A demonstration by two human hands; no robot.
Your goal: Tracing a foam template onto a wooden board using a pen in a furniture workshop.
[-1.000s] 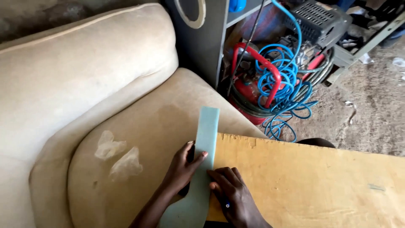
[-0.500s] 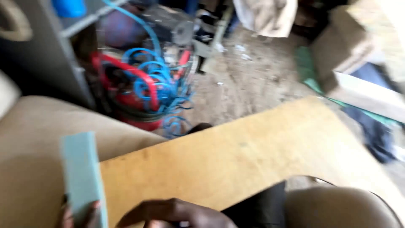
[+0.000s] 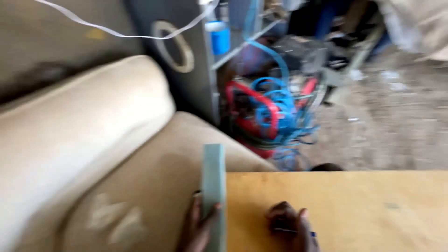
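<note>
A pale green straight strip [image 3: 213, 186] lies along the left edge of a yellow-brown board [image 3: 354, 205] that rests over a beige sofa seat. My left hand [image 3: 198, 228] presses on the strip near its lower end, thumb on top. My right hand [image 3: 289, 228] rests on the board just right of the strip and grips a thin pen [image 3: 294, 230] with a blue tip. The picture is blurred by head motion.
The beige sofa [image 3: 84, 154] fills the left, with pale smudges on its armrest. Behind it stand a grey cabinet [image 3: 186, 60] and a tangle of blue hose with a red frame [image 3: 270, 112]. Bare dirt floor [image 3: 396, 126] lies to the right.
The view has swung back left, from the floor and clutter toward the sofa. Both hands stay at the strip and board; my right hand now sits further right on the board.
</note>
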